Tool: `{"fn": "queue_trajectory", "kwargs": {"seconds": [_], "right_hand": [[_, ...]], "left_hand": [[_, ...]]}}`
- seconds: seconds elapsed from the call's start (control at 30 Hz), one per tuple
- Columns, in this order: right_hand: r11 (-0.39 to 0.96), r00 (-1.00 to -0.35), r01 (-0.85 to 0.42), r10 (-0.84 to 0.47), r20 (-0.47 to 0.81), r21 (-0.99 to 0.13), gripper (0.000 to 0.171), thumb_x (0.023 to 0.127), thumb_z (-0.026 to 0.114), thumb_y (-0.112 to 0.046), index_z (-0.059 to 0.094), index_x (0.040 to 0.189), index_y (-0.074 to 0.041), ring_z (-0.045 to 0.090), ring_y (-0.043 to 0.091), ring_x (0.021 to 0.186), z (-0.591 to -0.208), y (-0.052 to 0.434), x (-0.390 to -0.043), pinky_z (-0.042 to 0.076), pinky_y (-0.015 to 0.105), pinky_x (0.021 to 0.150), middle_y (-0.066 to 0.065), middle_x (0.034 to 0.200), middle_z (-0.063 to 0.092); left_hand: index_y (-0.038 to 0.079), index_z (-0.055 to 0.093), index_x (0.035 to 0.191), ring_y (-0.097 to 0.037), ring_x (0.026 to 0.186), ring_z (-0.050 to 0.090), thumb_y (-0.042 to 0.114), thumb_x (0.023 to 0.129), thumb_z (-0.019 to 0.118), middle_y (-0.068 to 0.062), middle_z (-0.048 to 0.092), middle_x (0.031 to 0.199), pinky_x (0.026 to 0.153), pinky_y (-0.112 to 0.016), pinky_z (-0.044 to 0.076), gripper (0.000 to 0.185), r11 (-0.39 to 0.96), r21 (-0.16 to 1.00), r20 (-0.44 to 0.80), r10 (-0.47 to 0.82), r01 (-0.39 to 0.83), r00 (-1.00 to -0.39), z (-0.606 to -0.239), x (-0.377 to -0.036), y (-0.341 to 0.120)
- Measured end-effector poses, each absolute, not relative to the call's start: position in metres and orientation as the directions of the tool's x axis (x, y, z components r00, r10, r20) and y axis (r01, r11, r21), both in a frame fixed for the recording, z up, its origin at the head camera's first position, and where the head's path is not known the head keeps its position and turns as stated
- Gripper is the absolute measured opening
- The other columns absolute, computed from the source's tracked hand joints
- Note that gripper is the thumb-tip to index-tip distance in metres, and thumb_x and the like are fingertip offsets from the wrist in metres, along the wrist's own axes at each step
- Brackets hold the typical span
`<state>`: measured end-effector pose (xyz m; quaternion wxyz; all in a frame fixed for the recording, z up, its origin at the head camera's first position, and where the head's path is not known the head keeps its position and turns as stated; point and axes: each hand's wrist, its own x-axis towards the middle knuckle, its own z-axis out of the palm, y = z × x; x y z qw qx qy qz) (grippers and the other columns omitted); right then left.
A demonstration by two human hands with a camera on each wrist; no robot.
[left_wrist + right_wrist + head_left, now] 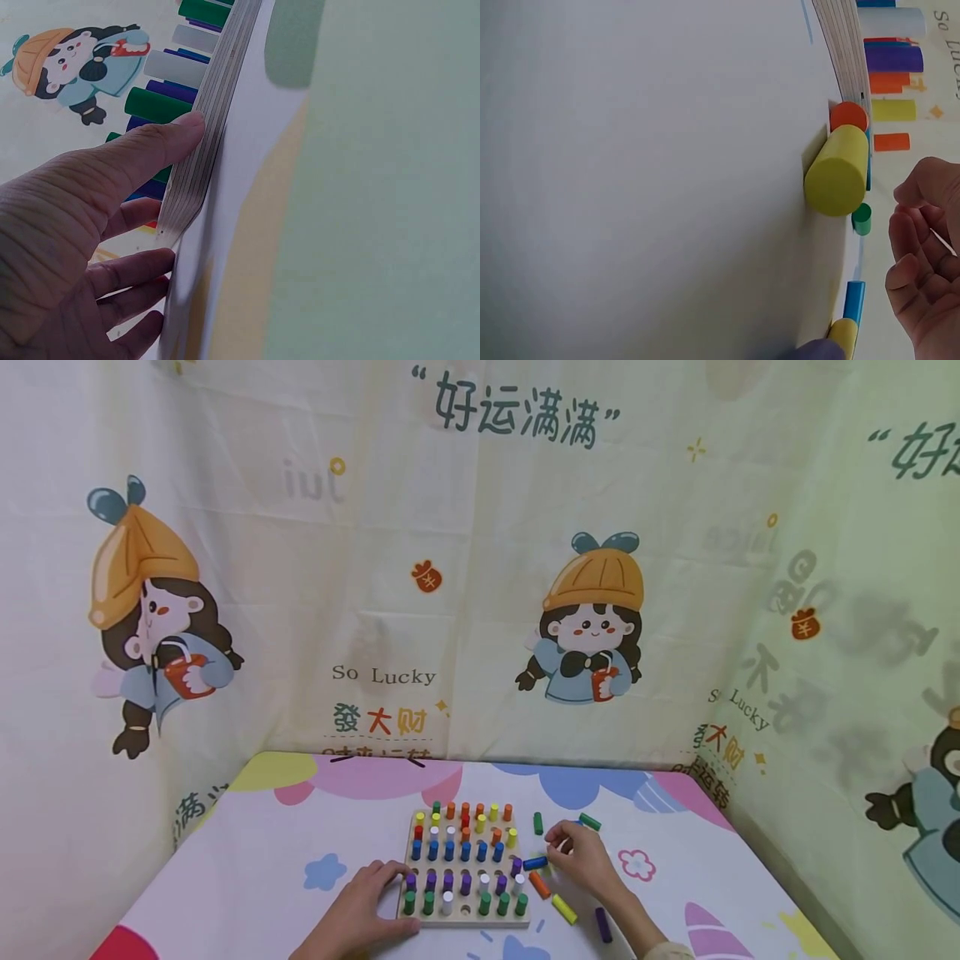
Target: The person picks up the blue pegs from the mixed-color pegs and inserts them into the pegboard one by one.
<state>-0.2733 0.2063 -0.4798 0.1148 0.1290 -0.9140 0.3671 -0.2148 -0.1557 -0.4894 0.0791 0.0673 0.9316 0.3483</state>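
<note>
A wooden pegboard stands on the table, filled with rows of coloured pegs. My left hand holds its near left corner; in the left wrist view the thumb presses the board's edge. My right hand hovers right of the board, fingers loosely bent. The right wrist view shows no peg between its thumb and fingers. Below its fingertips lies a blue peg. An orange peg and a yellow peg lie nearer me. One front-row hole has no peg.
A green peg stands or lies beyond the right hand, and another green peg lies farther right. A purple peg is beside the right forearm. Patterned cloth hangs behind the table.
</note>
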Motion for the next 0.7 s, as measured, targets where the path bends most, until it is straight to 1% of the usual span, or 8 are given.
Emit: {"fn": "queue_trajectory", "kwargs": {"seconds": [0.13, 0.3, 0.4, 0.53, 0.7], "right_hand": [[0.7, -0.936, -0.339, -0.182, 0.302, -0.628, 0.012, 0.085, 0.075, 0.0, 0.068, 0.092, -0.006, 0.055, 0.005, 0.069, -0.4786, 0.2037, -0.2731, 0.048, 0.021, 0.061, -0.005, 0.082, 0.063], [0.711, -0.942, -0.332, -0.221, 0.251, -0.62, 0.015, 0.083, 0.075, -0.001, 0.068, 0.095, -0.006, 0.055, 0.007, 0.071, -0.4778, 0.2047, -0.271, 0.049, 0.021, 0.062, -0.004, 0.086, 0.064], [0.714, -0.944, -0.329, -0.253, 0.21, -0.618, 0.019, 0.081, 0.077, -0.001, 0.069, 0.098, -0.006, 0.056, 0.01, 0.072, -0.4764, 0.2068, -0.2691, 0.049, 0.022, 0.062, -0.002, 0.09, 0.066], [0.718, -0.952, -0.292, -0.279, 0.124, -0.632, 0.023, 0.081, 0.079, -0.004, 0.07, 0.101, -0.008, 0.056, 0.013, 0.075, -0.4764, 0.209, -0.2681, 0.048, 0.021, 0.062, -0.002, 0.095, 0.067], [0.705, -0.95, -0.259, -0.31, 0.041, -0.661, 0.023, 0.082, 0.08, -0.006, 0.072, 0.103, -0.01, 0.056, 0.015, 0.074, -0.4778, 0.2103, -0.2676, 0.047, 0.022, 0.06, -0.003, 0.092, 0.066]], "left_hand": [[0.02, 0.065, 0.124, -0.029, 0.106, 0.055, 0.052, 0.064, 0.093, -0.005, 0.061, 0.118, 0.096, -0.068, 0.049, 0.074, 0.743, 0.666, -0.102, 0.175, 0.063, -0.979, -0.4888, -0.215, -0.1557], [0.02, 0.065, 0.125, -0.03, 0.107, 0.055, 0.052, 0.064, 0.093, -0.005, 0.061, 0.119, 0.096, -0.068, 0.049, 0.074, 0.744, 0.666, -0.104, 0.171, 0.059, -0.98, -0.4891, -0.2147, -0.1553], [0.019, 0.065, 0.125, -0.03, 0.107, 0.055, 0.052, 0.065, 0.093, -0.005, 0.061, 0.118, 0.096, -0.068, 0.049, 0.074, 0.744, 0.665, -0.103, 0.175, 0.063, -0.979, -0.4889, -0.2144, -0.1553], [0.019, 0.065, 0.125, -0.03, 0.106, 0.055, 0.052, 0.064, 0.093, -0.005, 0.061, 0.118, 0.097, -0.068, 0.049, 0.075, 0.746, 0.663, -0.102, 0.173, 0.063, -0.98, -0.4889, -0.2146, -0.1557], [0.019, 0.065, 0.125, -0.029, 0.105, 0.055, 0.052, 0.064, 0.093, -0.005, 0.061, 0.117, 0.096, -0.068, 0.049, 0.074, 0.747, 0.661, -0.104, 0.175, 0.064, -0.979, -0.4899, -0.2154, -0.1557]]}}
